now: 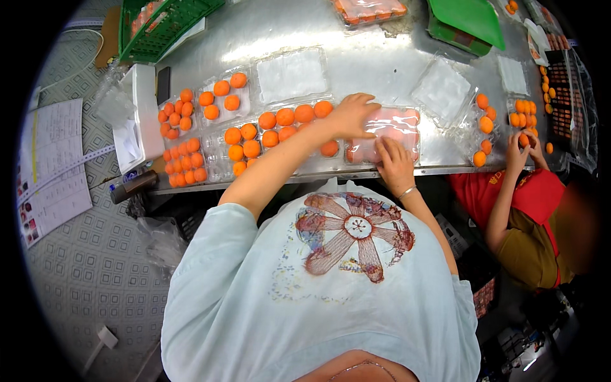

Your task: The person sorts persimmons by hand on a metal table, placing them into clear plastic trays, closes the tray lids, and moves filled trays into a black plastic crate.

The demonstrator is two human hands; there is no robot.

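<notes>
On the steel table [267, 28] I see one pack [400, 124] covered mid-frame, left hand [353, 119] spread wide, right hand [396, 163] loosely curved against it; oranges [286, 116] centre-left lie uncovered, upper-centre tray [291, 75] unfilled.

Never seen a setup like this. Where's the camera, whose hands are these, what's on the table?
No machine here: a person works bare-handed. The single picture comes from a wide fisheye camera on their head, looking down, so edges bend. The left hand and right hand are on a clear package with orange fruit inside. On the metal table are clear trays, some filled with orange fruit, plus a green crate and a green box. At right, another person's hands hold an orange fruit.
</notes>
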